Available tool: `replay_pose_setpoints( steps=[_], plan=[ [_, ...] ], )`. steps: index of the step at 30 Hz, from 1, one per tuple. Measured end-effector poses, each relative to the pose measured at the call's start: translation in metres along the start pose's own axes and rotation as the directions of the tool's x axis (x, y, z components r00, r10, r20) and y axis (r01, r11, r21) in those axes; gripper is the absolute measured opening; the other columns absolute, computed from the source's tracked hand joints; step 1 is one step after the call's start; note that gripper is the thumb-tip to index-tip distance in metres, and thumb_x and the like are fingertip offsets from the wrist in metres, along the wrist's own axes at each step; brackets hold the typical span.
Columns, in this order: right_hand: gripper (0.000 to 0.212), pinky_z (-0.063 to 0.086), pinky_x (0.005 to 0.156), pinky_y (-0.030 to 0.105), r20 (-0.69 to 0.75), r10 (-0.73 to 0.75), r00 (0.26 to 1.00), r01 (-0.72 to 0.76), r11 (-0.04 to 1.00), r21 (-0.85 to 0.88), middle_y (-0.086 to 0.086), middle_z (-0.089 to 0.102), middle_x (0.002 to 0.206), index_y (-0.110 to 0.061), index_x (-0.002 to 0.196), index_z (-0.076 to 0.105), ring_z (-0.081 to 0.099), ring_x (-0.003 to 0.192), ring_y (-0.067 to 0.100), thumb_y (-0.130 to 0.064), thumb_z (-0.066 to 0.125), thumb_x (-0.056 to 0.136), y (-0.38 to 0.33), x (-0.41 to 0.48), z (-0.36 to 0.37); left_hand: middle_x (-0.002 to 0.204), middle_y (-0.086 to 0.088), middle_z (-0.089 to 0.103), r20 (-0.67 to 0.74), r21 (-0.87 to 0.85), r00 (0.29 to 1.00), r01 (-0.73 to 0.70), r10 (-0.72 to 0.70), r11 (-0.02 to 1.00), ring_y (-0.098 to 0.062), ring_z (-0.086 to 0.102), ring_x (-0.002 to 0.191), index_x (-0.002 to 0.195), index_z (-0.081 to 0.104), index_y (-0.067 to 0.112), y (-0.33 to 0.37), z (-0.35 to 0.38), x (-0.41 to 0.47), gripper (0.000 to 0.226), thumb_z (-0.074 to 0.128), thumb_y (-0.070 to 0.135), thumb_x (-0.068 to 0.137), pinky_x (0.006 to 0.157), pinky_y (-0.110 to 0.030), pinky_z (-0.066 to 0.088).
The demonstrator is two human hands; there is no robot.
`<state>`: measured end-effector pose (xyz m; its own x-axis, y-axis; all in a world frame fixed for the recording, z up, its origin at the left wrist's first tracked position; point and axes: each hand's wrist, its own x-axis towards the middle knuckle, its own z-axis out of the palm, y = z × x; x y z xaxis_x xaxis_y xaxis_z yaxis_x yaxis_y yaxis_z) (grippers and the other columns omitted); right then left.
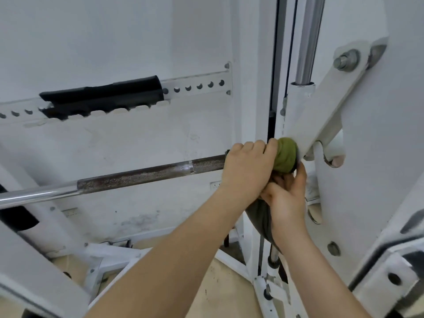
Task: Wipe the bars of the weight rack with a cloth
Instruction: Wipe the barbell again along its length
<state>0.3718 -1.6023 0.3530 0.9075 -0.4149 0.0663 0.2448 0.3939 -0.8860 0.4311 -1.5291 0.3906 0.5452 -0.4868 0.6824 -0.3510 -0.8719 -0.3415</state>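
Two hands (249, 166), bunched green cloth (285, 154)

A gym; knurled steel barbell (137, 174) on a white weight rack (325, 115)

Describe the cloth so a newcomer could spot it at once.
Follow the long steel bar rightward to the white rack upright. There both hands, left hand and right hand, grip the cloth bunched around the bar's end. It is the only olive-green thing there.
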Motion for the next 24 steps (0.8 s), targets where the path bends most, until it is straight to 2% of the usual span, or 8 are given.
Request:
replay_pose_setpoints(
  steps=[4,7,9,12,14,18,21,24],
  plan=[
    [0.090,0.056,0.086,0.033,0.067,0.049,0.997,-0.047,0.999,-0.022,-0.007,0.057,0.128,-0.036,0.153,0.002,0.066,0.106,0.009,0.012,0.045,0.091,-0.006,-0.006,0.002,0.067,0.002,0.056,0.051,0.067,0.994,0.090,-0.094,0.994,-0.023,0.055,0.062,0.090,0.061,0.019,-0.069,-0.015,-0.045,0.033,0.077,0.021,0.062,0.057,-0.031,0.035],
    [0.078,0.052,0.095,0.037,0.076,0.087,0.993,-0.084,0.996,-0.034,-0.002,0.054,0.136,-0.028,0.154,0.013,0.061,0.113,0.012,0.005,0.050,0.094,-0.006,-0.016,0.019,0.064,0.001,0.054,0.124,0.153,0.975,0.166,-0.186,0.974,-0.025,0.054,0.061,0.082,0.057,0.018,-0.123,-0.030,-0.082,0.030,0.077,0.026,0.061,0.055,-0.030,0.030],
    [0.070,0.051,0.096,0.037,0.162,0.141,0.977,-0.130,0.988,-0.078,-0.001,0.051,0.137,-0.024,0.153,0.022,0.059,0.115,0.013,0.001,0.051,0.095,0.000,-0.031,0.038,0.066,0.000,0.054,0.124,0.209,0.956,0.236,-0.265,0.949,-0.027,0.054,0.065,0.083,0.056,0.017,-0.151,-0.039,-0.107,0.030,0.076,0.024,0.062,0.058,-0.032,0.033],
    [0.063,0.049,0.097,0.035,0.327,0.226,0.918,-0.181,0.970,-0.160,-0.003,0.045,0.140,-0.022,0.150,0.029,0.051,0.124,0.016,0.001,0.048,0.095,0.013,-0.055,0.065,0.079,-0.002,0.060,0.127,0.224,0.924,0.327,-0.360,0.918,-0.029,0.058,0.082,0.095,0.059,0.016,-0.185,-0.054,-0.144,0.038,0.077,0.019,0.063,0.084,-0.044,0.045],
    [0.061,0.048,0.100,0.036,0.387,0.284,0.877,-0.217,0.954,-0.208,-0.005,0.043,0.143,-0.023,0.148,0.033,0.049,0.127,0.017,0.000,0.051,0.094,0.019,-0.065,0.075,0.091,-0.002,0.064,0.166,0.244,0.893,0.374,-0.418,0.895,-0.030,0.059,0.097,0.106,0.059,0.017,-0.208,-0.065,-0.165,0.044,0.077,0.017,0.065,0.104,-0.052,0.035],
    [0.056,0.047,0.102,0.041,0.419,0.348,0.839,-0.245,0.928,-0.282,-0.005,0.048,0.140,-0.023,0.143,0.043,0.050,0.127,0.018,-0.003,0.055,0.093,0.031,-0.083,0.082,0.105,-0.001,0.065,0.233,0.194,0.833,0.465,-0.501,0.864,-0.028,0.058,0.106,0.115,0.059,0.022,-0.265,-0.093,-0.204,0.045,0.065,0.007,0.073,0.113,-0.049,0.027],
    [0.050,0.050,0.098,0.039,0.406,0.387,0.828,-0.260,0.906,-0.333,-0.004,0.053,0.136,-0.022,0.139,0.049,0.057,0.115,0.010,-0.002,0.054,0.093,0.039,-0.106,0.094,0.107,0.005,0.068,0.286,-0.023,0.767,0.605,-0.575,0.796,-0.025,0.060,0.100,0.119,0.062,0.029,-0.291,-0.128,-0.223,0.050,0.053,-0.001,0.079,0.108,-0.040,0.033],
    [0.048,0.052,0.093,0.037,0.431,0.415,0.801,-0.273,0.895,-0.354,-0.004,0.056,0.132,-0.023,0.137,0.051,0.059,0.109,0.007,-0.002,0.053,0.093,0.051,-0.135,0.119,0.087,0.005,0.071,0.260,-0.199,0.686,0.726,-0.679,0.658,-0.024,0.063,0.087,0.113,0.067,0.034,-0.295,-0.150,-0.241,0.054,0.049,-0.001,0.076,0.083,-0.037,0.051]
  ],
)
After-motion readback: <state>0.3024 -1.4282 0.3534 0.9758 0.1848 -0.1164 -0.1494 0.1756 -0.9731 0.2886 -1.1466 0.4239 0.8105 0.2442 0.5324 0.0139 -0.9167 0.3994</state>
